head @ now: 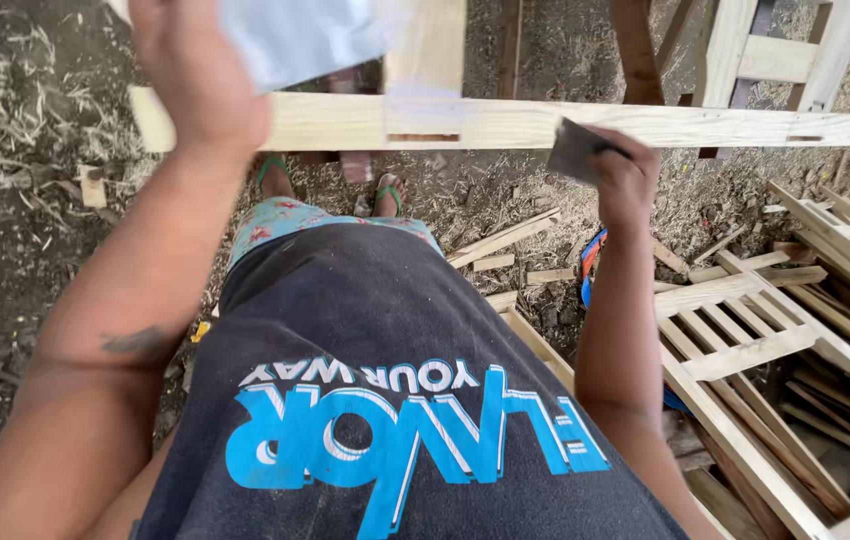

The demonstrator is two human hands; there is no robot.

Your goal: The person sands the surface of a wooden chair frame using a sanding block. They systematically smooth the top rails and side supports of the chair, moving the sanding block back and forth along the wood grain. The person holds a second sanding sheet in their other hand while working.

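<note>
Your right hand [630,175] is up against the near edge of the long pale wooden rail [545,123], fingers curled tight around a dark folded piece of sandpaper [575,150], pinching it against the wood just right of the rail's middle. The rail itself runs left to right across the top of the view, raised above the dirt ground [35,230], with a mortise slot visible near its centre and an upright pale board [425,50] meeting it there.

Your left hand [200,75] is lifted high at the rail's left end, grasping a pale grey sheet [300,35]; its fingers are out of view, so I cannot tell how they lie.

Keep that sandpaper flat on the edge, I'd say, and stroke along the grain with even pressure. A slatted wooden frame [745,350] lies on the ground to your right, offcuts [505,240] beside your sandalled feet [385,195].
</note>
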